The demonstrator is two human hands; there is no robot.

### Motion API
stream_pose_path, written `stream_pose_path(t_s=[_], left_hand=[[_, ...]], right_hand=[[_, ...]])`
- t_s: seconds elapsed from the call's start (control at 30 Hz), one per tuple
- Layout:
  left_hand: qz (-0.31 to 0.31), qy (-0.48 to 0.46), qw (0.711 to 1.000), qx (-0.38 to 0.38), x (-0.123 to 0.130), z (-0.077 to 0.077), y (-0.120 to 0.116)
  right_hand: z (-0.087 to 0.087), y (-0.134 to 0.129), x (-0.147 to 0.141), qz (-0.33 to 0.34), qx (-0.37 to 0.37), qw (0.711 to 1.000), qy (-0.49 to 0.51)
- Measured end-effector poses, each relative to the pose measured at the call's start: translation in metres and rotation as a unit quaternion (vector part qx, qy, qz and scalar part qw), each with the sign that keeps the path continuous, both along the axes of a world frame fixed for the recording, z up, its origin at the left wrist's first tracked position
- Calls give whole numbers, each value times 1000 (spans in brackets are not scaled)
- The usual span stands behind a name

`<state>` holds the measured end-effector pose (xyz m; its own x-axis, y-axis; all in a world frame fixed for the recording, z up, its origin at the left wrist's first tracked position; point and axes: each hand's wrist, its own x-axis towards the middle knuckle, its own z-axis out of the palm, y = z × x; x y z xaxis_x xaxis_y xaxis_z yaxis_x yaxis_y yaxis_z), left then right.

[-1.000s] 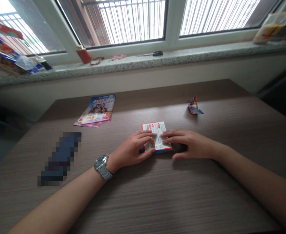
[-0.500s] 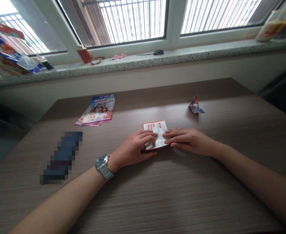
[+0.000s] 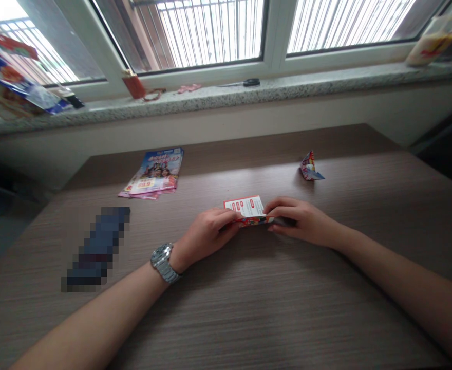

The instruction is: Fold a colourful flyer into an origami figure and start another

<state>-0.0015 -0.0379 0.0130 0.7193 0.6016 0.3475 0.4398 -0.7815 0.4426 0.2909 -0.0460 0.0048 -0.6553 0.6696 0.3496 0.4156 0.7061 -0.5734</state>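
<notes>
A small printed paper, white with red labels, lies on the brown table between my hands. Its near edge is turned up and shows a colourful strip. My left hand, with a silver watch at the wrist, pinches the left end of that edge between thumb and fingers. At the right end, my right hand has its fingers and thumb closed on the same edge. A folded colourful paper piece stands on the table farther back to the right.
A stack of leaflets lies at the back left of the table. Nearer on the left is a dark blurred object. The windowsill holds black-handled scissors, a red item and packages.
The near edge of the paper has been lifted and folded up, showing its colourful side. My left fingers have drawn back from the paper's middle to its edge, and both hands now grip it.
</notes>
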Motion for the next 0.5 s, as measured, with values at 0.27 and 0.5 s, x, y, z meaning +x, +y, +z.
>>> stream_pose_path(t_s=[0.27, 0.5], left_hand=[[14, -7, 1000, -3, -1, -1, -2], [30, -46, 997, -52, 1, -2, -1]], right_hand=[[-2, 0, -5, -28, 6, 999, 21], [-5, 0, -7, -41, -18, 999, 20]])
